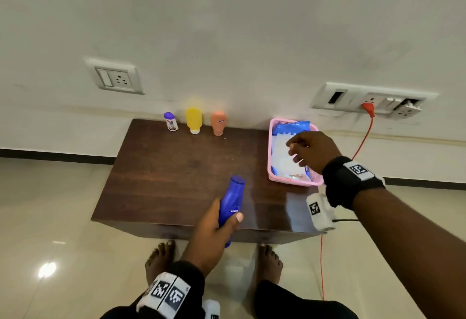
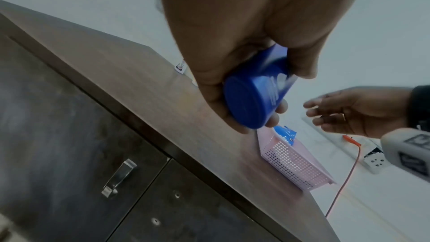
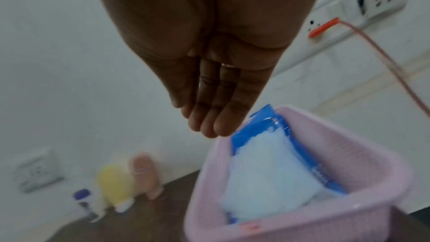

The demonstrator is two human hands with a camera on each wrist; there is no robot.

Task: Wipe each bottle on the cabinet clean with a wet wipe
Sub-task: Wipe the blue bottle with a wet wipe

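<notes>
My left hand [image 1: 214, 222] grips a blue lotion bottle [image 1: 232, 202] over the front edge of the dark wooden cabinet [image 1: 176, 167]; the left wrist view shows its round base [image 2: 246, 102] in my curled fingers. My right hand [image 1: 306, 148] hovers open, fingers straight [image 3: 209, 117], above a blue wet-wipe pack [image 1: 287, 147] [image 3: 267, 168] lying in a pink basket [image 1: 272, 175] [image 3: 325, 218]. It holds nothing. At the back of the cabinet stand a small white bottle with a purple cap [image 1: 171, 122], a yellow bottle [image 1: 194, 120] and an orange bottle [image 1: 218, 122].
The cabinet stands against a white wall with a socket plate [image 1: 116, 79] at the left and a switch panel [image 1: 368, 100] at the right. An orange cable [image 1: 363, 139] runs from that panel down past the cabinet's right side. My bare feet [image 1: 161, 260] stand on the tiled floor.
</notes>
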